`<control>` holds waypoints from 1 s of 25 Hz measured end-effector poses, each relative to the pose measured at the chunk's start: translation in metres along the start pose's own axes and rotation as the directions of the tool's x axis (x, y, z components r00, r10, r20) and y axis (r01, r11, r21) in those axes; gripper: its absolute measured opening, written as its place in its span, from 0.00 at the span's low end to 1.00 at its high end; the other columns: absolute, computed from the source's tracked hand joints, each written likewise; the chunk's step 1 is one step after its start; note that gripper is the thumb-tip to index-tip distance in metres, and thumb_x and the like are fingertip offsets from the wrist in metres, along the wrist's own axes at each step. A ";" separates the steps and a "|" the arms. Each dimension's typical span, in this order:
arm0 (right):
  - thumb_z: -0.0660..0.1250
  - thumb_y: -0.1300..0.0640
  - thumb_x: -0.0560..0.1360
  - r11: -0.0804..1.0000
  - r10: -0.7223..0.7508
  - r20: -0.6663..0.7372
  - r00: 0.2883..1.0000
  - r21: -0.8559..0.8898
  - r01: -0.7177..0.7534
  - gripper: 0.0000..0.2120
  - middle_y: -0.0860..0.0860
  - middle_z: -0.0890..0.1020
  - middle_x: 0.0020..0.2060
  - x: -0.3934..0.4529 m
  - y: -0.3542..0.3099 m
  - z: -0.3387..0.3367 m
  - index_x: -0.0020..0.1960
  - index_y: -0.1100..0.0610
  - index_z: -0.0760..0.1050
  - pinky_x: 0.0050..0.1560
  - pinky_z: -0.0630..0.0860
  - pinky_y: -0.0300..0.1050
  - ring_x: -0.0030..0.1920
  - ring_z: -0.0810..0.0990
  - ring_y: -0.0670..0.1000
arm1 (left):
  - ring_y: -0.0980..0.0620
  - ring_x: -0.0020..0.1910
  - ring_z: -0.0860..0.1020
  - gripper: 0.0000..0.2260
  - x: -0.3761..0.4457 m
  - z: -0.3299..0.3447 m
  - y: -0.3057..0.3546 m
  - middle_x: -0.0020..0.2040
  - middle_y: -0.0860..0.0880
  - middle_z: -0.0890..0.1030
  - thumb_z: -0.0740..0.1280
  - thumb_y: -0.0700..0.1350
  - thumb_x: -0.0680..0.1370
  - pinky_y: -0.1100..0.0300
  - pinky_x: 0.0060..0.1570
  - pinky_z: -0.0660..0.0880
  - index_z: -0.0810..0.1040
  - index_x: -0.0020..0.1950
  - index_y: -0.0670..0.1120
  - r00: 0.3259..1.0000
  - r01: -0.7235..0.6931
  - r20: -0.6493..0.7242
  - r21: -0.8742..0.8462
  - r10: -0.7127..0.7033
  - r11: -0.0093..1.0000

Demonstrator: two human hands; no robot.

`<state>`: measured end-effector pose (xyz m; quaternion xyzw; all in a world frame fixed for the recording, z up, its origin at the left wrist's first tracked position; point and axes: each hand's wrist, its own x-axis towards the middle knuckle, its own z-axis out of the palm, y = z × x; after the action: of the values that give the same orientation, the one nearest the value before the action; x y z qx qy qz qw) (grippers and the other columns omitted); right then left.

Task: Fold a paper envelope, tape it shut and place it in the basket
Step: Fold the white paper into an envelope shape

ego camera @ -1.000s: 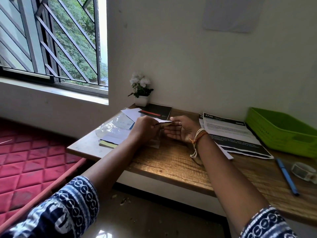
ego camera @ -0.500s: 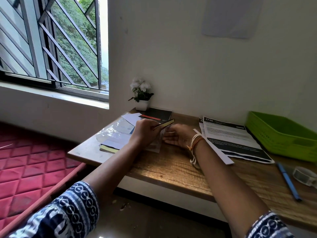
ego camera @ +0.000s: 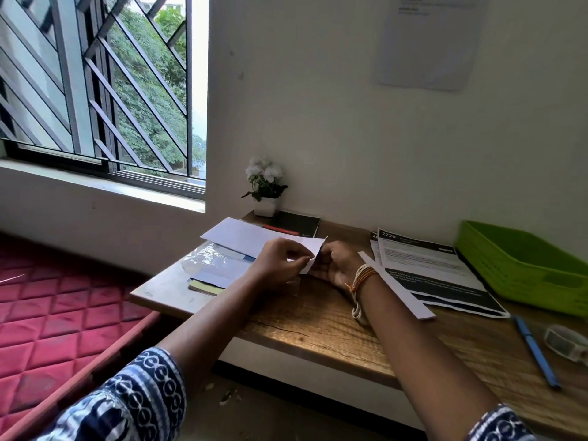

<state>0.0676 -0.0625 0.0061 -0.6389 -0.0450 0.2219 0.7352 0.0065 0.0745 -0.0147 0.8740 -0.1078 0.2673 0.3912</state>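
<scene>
Both pinching thin white paper (ego camera: pixel 313 249): left hand (ego camera: pixel 280 262) at nine o'clock, right hand (ego camera: pixel 337 264) at three, above grainy wooden desk (ego camera: pixel 318 323).

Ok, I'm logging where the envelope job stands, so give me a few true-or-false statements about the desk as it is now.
1. Both hands hold a white paper above the desk. True; left hand, right hand.
2. The green basket already contains the envelope. False: nothing shows inside it.
3. The tape roll lies at the desk's right end, beside a blue pen. True.
4. The potted white flowers stand on the windowsill. False: they stand on the desk against the wall.
5. The right wrist wears thread bands. True.
</scene>
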 end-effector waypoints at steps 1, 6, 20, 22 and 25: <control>0.54 0.62 0.76 0.999 -0.006 -0.007 1.000 0.033 0.006 0.14 0.58 0.84 0.33 0.002 -0.001 -0.001 0.47 0.62 0.78 0.33 0.81 0.47 0.38 0.81 0.56 | 0.55 0.45 0.81 0.08 0.000 0.000 0.001 0.48 0.48 0.85 0.68 0.39 0.74 0.62 0.50 0.78 0.85 0.50 0.44 1.000 0.014 0.003 -0.002 -0.014 1.000; 0.67 0.59 0.73 0.940 -0.147 -0.142 0.979 -0.329 0.093 0.07 0.61 0.81 0.47 -0.001 -0.002 0.004 0.49 0.62 0.78 0.50 0.79 0.52 0.46 0.80 0.57 | 0.54 0.45 0.82 0.10 0.001 -0.001 -0.001 0.47 0.47 0.85 0.66 0.35 0.74 0.58 0.48 0.80 0.85 0.48 0.44 0.998 0.062 0.007 -0.078 -0.062 0.995; 0.65 0.59 0.75 -0.209 -0.721 0.496 0.485 -0.822 0.531 0.14 0.59 0.83 0.55 -0.018 0.004 -0.018 0.58 0.61 0.80 0.57 0.78 0.47 0.54 0.82 0.56 | 0.49 0.50 0.80 0.11 0.004 -0.008 -0.007 0.53 0.44 0.83 0.64 0.38 0.75 0.68 0.48 0.70 0.82 0.54 0.44 0.867 0.215 -0.447 -0.059 -0.219 0.975; 0.66 0.55 0.75 -0.292 -0.685 0.545 0.484 -0.814 0.503 0.12 0.57 0.82 0.50 -0.016 0.008 -0.013 0.55 0.59 0.81 0.42 0.76 0.41 0.45 0.82 0.55 | 0.49 0.54 0.78 0.11 0.003 -0.007 -0.008 0.57 0.45 0.81 0.64 0.38 0.76 0.71 0.49 0.66 0.81 0.55 0.44 0.893 0.195 -0.416 0.011 -0.173 0.981; 0.69 0.59 0.73 -0.472 -0.724 0.602 0.336 -0.788 0.394 0.04 0.55 0.78 0.40 -0.017 0.009 -0.016 0.45 0.59 0.80 0.30 0.70 0.39 0.34 0.78 0.54 | 0.50 0.50 0.80 0.09 0.005 -0.003 -0.011 0.56 0.46 0.82 0.65 0.42 0.77 0.66 0.49 0.71 0.82 0.54 0.46 0.962 0.188 -0.206 0.035 -0.177 0.982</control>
<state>0.0556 -0.0830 -0.0012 -0.7976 -0.4316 -0.4133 0.0819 0.0143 0.0842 -0.0174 0.8588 0.0208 0.3203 0.3992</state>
